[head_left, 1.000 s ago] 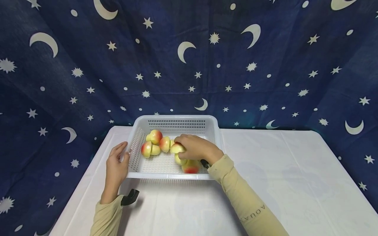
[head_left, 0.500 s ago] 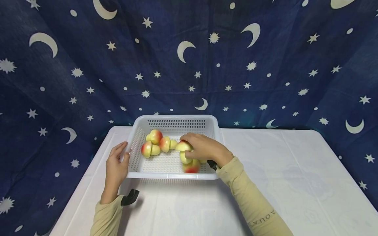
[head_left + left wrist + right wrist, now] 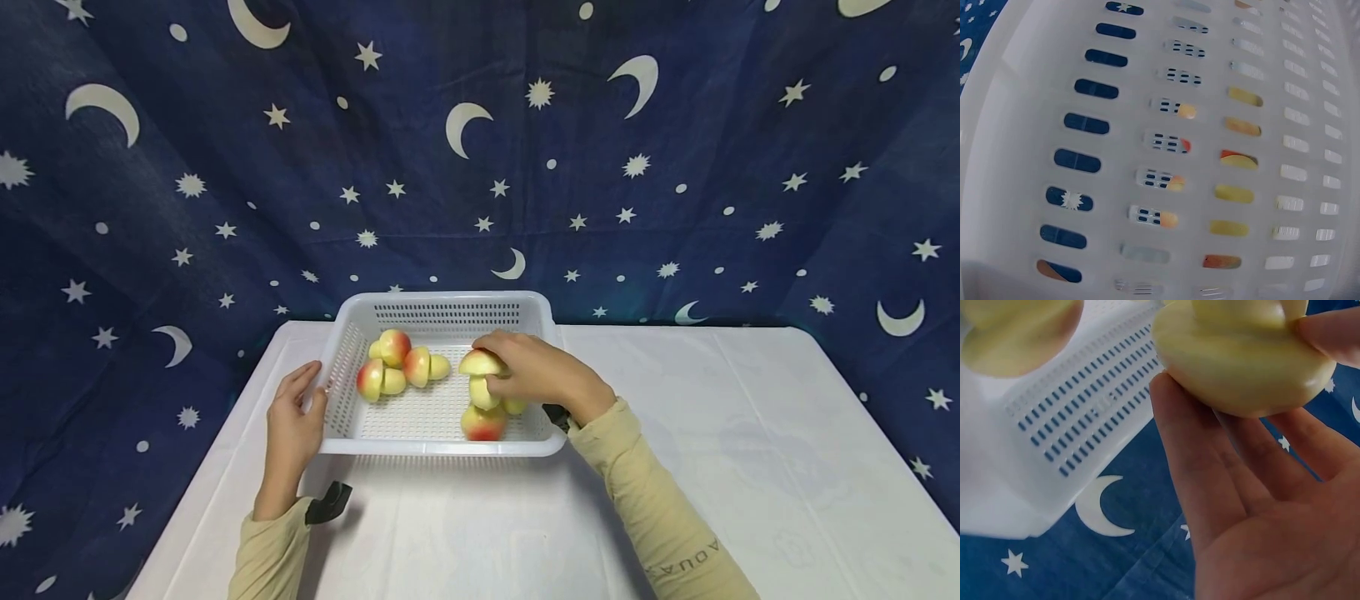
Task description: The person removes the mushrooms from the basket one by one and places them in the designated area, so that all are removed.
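Right hand (image 3: 546, 372) pinches a smooth, dome-capped mushroom (image 3: 480, 363), stubby stem (image 3: 482, 393) down

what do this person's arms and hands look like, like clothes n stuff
The left sleeve and right sleeve are long, beige and wrinkled; the right one carries dark lettering. A black piece shows by the left wrist, and a similar dark piece by the right. The left hand and right hand wear no gloves.

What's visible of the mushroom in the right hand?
The mushroom has a domed yellow cap, red-tinged on top, and a stubby yellow stem. It looks smooth, perhaps plastic or foam. Cap up, near upright, it's over the right end of the white basket. The right hand grips it, thumb by the stem. Contact below: unclear.
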{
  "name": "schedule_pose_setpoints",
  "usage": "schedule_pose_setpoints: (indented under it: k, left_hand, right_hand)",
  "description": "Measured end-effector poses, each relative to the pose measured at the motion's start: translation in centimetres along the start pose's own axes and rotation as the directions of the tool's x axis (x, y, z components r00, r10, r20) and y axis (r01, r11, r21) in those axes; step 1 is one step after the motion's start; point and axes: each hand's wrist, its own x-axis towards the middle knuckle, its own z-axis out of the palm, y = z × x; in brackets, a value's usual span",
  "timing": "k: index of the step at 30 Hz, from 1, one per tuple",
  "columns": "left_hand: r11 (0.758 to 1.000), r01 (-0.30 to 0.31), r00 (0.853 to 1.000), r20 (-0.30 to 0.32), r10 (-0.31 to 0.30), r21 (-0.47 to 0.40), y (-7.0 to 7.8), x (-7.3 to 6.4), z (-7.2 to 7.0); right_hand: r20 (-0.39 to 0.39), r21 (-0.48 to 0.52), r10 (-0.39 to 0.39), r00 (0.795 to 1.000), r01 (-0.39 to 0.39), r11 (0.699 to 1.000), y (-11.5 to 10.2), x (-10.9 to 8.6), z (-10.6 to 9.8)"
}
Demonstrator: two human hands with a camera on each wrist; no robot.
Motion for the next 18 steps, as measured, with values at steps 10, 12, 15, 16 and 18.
schedule_pose_setpoints:
  k: [10,12,15,16,18]
  left_hand:
    - [1.0,0.005,1.0,0.01,-0.005,-0.02,-0.1,-0.1,-0.1]
    - [1.0,0.002,1.0,0.012,-0.002,-0.025,-0.1,-0.1,-0.1]
    - [1.0,0.001,1.0,0.01,-0.001,-0.026,0.0,-0.1,-0.1]
    - [1.0,0.002,1.0,0.01,-0.002,-0.026,0.0,-0.1,-0.1]
    - [1.0,0.004,1.0,0.009,-0.004,-0.026,0.0,-0.1,-0.2]
  right_hand:
    - [-0.033,0.01,0.026,0.999,-0.025,1.0,1.2,-2.0,-1.2]
    - [-0.042,0.011,0.028,0.999,-0.027,1.0,1.4,-2.5,-1.4]
    - [-0.054,0.015,0.041,0.998,-0.041,0.999,1.8,-3.0,-1.7]
    - [-0.057,0.018,0.047,0.997,-0.047,0.999,1.9,-3.1,-1.7]
    - [-0.064,0.021,0.06,0.996,-0.058,0.998,2.1,-3.3,-1.8]
